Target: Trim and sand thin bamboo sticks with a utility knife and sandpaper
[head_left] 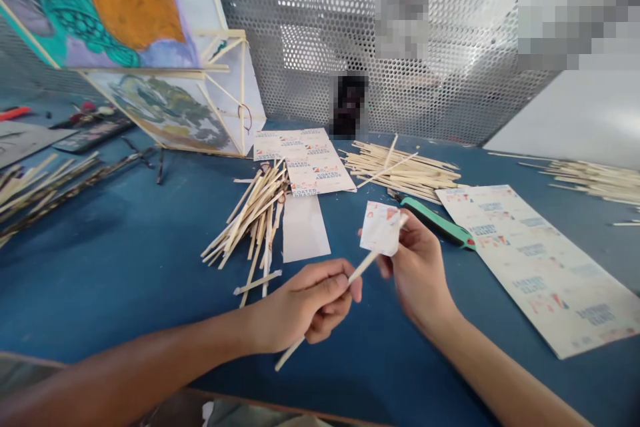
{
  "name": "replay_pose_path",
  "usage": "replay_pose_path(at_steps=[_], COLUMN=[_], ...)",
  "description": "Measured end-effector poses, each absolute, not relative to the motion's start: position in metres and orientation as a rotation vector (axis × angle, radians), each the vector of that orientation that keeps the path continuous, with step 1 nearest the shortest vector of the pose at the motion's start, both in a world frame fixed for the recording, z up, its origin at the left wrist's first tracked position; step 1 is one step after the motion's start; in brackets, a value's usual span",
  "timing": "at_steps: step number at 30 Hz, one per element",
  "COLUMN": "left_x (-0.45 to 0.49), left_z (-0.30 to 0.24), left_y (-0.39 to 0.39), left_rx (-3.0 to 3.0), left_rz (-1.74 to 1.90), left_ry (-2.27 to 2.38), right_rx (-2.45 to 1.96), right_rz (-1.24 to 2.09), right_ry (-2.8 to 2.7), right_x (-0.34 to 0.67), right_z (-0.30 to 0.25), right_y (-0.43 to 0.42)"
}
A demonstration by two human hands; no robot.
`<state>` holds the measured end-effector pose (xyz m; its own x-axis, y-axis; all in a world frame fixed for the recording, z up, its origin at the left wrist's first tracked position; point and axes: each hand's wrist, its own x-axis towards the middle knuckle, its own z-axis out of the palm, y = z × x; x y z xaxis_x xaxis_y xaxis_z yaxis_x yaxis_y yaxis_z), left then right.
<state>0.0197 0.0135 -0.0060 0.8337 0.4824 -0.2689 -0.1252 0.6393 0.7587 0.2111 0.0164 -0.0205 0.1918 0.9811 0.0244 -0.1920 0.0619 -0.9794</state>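
Observation:
A thin wooden stick (pixel 363 268) runs slantwise between my two hands above the blue table. My left hand (pixel 320 297) is closed around its middle, and the lower end pokes out below the fist. Near the upper end, my right hand (pixel 417 260) pinches a small folded piece of sandpaper (pixel 380 228) against the stick; its printed white backing faces me. The right fingers are partly hidden behind the paper. Just beyond the right hand lies a green utility knife (pixel 437 221).
Loose stick piles (pixel 250 213) lie left of centre, with another pile (pixel 400 170) at the back. Sandpaper sheets (pixel 320 163) lie behind my hands, and a larger sheet (pixel 540 267) is at right. A painted stick-framed structure (pixel 170 107) stands back left, before a perforated metal panel (pixel 310 100).

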Motion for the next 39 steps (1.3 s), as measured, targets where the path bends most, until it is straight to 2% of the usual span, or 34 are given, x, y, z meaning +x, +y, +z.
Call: replay_pose_path(at_steps=[4,11,23,26,31,39], left_x=[0.022,0.02,0.02,0.017,0.015,0.022], left_z=[-0.003,-0.011,-0.007,-0.005,0.001,-0.002], left_y=[0.009,0.019,0.019,0.017,0.012,0.013], left_rx=[0.782,0.8,0.942,1.029,1.064,0.851], left_rz=[0.223,0.463,0.602,0.624,0.529,0.468], left_ry=[0.438,0.512,0.69,0.757,0.713,0.644], right_rx=[-1.072,-0.882,-0.804,-0.772,-0.959,-1.005], right_rz=[1.102,1.329,1.579,1.526,1.509,1.08], right_ry=[-0.855,-0.932,-0.958,-1.028,-1.077,-0.833], right_x=[0.209,0.207,0.208,0.207,0.208,0.215], right_z=[-0.019,-0.017,-0.016,-0.008,-0.008,-0.015], right_y=[0.014,0.013,0.004,0.0,-0.001,0.013])
